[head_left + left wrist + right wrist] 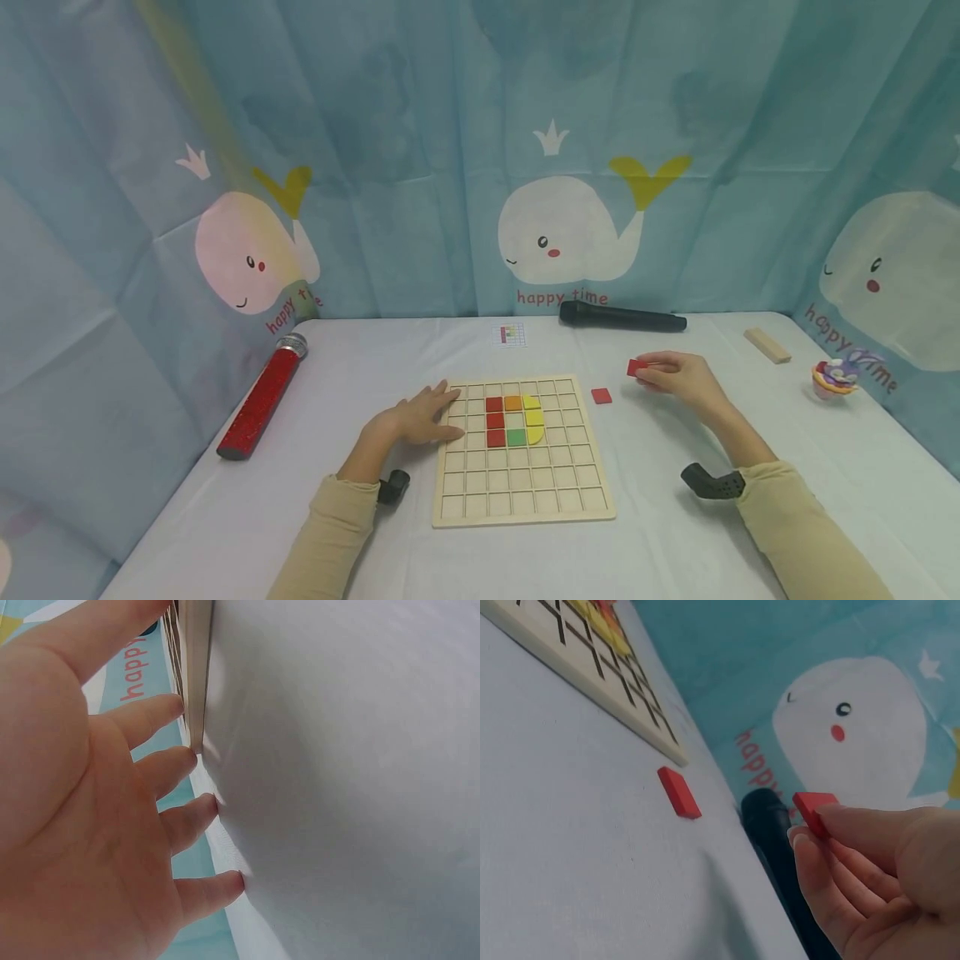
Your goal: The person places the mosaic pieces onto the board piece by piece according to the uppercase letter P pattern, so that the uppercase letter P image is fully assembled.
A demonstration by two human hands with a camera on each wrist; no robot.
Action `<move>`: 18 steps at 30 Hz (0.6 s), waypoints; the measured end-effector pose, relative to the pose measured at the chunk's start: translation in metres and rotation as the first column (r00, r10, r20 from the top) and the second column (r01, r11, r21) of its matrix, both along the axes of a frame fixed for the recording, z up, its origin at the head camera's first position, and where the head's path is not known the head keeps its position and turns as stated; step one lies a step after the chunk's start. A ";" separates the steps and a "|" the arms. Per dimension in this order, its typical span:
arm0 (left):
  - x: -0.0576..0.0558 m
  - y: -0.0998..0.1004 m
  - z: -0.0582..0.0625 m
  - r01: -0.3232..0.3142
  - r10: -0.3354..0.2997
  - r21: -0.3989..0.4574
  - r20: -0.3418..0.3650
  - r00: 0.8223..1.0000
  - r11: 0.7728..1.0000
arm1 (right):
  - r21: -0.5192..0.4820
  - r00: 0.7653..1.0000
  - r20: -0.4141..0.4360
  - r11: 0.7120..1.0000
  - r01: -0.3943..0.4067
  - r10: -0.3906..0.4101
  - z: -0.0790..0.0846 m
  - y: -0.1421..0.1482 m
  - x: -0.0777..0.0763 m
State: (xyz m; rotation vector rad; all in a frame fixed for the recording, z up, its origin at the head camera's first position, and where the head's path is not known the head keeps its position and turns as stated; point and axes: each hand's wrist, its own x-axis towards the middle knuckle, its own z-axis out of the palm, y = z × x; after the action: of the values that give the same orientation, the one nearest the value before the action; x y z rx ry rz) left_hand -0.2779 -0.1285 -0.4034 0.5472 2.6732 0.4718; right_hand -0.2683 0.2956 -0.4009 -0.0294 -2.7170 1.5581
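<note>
My right hand (678,379) pinches a red square tile (814,810) between thumb and fingers, raised over the cloth to the right of the board. A second red tile (602,396) lies flat on the cloth between that hand and the wooden grid board (525,505). Spread fingers of my left hand (422,417) touch the board's upper left edge. In the grid sit several red tiles (496,421) in a column, an orange tile (513,403), a green tile (516,437) and yellow pieces (533,417), some with rounded corners.
Behind the board lies a small pattern card (510,335). A black microphone (622,317) is at the back, a red glittery microphone (264,397) at the left. To the right are a wooden block (767,345) and a cupcake-like ornament (836,377). A whale-print curtain (420,250) surrounds the table.
</note>
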 end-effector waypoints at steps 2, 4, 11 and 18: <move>0.000 0.000 0.000 0.000 0.000 0.000 -0.002 1.000 1.000 | -0.029 1.000 0.003 1.000 -0.009 0.009 0.001 -0.003 0.001; 0.000 0.000 0.000 0.002 -0.002 0.002 -0.003 1.000 1.000 | -0.060 1.000 0.002 0.998 -0.022 0.022 0.001 -0.006 0.001; -0.001 -0.001 -0.001 0.013 -0.013 -0.002 -0.009 1.000 1.000 | -0.073 0.999 -0.002 0.996 -0.041 0.041 0.001 -0.017 0.003; 0.001 -0.001 0.000 0.006 -0.006 0.007 -0.008 1.000 1.000 | -0.084 0.995 0.004 0.991 -0.100 0.100 0.002 -0.032 0.007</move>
State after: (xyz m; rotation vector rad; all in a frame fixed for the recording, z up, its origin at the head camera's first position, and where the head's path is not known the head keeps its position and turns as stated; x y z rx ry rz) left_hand -0.2768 -0.1300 -0.4032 0.5603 2.6772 0.4777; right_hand -0.2614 0.2637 -0.3992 0.1017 -2.6970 1.7011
